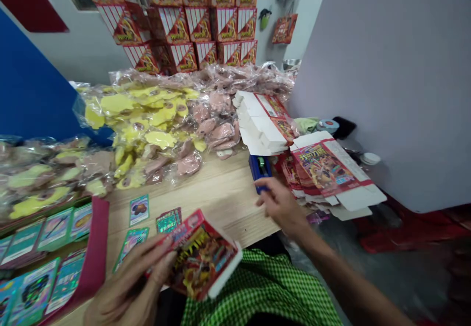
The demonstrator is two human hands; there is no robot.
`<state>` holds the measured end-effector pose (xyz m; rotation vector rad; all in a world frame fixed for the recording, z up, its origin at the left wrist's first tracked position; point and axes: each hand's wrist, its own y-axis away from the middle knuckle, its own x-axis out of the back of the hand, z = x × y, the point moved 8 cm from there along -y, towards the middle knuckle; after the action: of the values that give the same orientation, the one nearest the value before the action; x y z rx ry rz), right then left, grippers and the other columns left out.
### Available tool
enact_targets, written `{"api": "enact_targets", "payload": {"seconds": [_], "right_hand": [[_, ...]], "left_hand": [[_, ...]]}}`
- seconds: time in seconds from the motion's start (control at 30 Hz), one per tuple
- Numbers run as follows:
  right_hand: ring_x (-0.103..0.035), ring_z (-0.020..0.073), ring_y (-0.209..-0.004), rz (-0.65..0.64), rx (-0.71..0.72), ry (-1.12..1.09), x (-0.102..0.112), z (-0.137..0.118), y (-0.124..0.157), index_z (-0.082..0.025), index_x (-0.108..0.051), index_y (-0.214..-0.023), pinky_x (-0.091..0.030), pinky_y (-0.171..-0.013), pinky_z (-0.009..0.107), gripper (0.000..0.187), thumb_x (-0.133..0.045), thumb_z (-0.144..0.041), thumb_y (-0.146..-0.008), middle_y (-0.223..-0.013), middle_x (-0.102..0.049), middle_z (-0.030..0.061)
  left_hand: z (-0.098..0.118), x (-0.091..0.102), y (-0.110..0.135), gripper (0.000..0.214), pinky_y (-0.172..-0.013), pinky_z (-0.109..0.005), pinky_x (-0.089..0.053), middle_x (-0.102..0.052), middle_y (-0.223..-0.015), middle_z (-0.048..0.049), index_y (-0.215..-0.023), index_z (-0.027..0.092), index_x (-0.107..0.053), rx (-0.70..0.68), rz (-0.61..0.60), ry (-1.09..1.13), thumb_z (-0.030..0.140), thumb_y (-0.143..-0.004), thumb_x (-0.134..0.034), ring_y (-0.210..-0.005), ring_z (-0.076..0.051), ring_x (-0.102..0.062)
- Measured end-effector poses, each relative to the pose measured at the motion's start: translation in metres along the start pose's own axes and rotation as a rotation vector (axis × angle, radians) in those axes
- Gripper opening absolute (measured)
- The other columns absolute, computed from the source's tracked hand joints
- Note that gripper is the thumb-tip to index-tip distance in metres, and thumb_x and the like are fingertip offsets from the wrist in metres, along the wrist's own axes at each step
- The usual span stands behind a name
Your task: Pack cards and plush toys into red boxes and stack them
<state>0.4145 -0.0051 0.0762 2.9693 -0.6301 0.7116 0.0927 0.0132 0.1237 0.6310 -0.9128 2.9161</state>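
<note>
card tray: a red-edged tray (96,247) of green picture cards lies left of the left fingers, on the wooden surface (221,193).
loose cards: a few green cards (139,209) lie flat on the surface, just beyond the left fingers.
left hand: the left hand (125,291) sits low in view. its fingers (162,259) are pressed together on the printed face of the red carton, pinching its left end.
bagged toys: clear bags of yellow toys (147,115) and pink toys (217,120) are heaped well beyond the fingers of both hands.
red carton: the red carton (200,259) is held off the surface and tilted. its white-edged end points right of the left fingers, over a green checked cloth (265,286).
blue tool: a small blue tool (259,169) stands at the surface's edge, just beyond the right fingertips.
right hand: the right hand (281,205) is palm down, fingers loosely spread and holding nothing. whether they touch the blue tool cannot be told, as the hand is blurred.
flat cartons: a stack of unfolded printed cartons (331,169) lies right of the right fingers.
</note>
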Motion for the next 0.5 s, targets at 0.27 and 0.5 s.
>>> {"api": "enact_targets", "payload": {"seconds": [0.27,0.5], "right_hand": [[-0.067,0.0172,-0.049,0.174,-0.341,0.005,0.027,0.063,-0.046,-0.019,-0.056,-0.080,-0.046,-0.038,0.021,0.013,-0.050,-0.022,-0.091,-0.071,-0.063,0.0026],[-0.069,0.0208,-0.066,0.270,-0.168,0.026,0.030,0.072,-0.022,-0.023,-0.048,-0.065,-0.060,-0.062,0.034,0.030,-0.059,-0.042,-0.085,-0.079,-0.063,0.0039]], "left_hand": [[0.018,-0.066,-0.039,0.024,-0.089,-0.024,-0.059,-0.075,-0.113,-0.0050,-0.111,0.019,-0.075,-0.435,-0.023,-0.069,0.007,-0.091,-0.070,-0.098,-0.013,-0.073],[0.017,-0.070,-0.030,0.028,-0.089,-0.028,-0.062,-0.073,-0.119,-0.0104,-0.115,0.017,-0.072,-0.484,-0.083,-0.107,0.004,-0.090,-0.068,-0.103,-0.017,-0.073]]}}
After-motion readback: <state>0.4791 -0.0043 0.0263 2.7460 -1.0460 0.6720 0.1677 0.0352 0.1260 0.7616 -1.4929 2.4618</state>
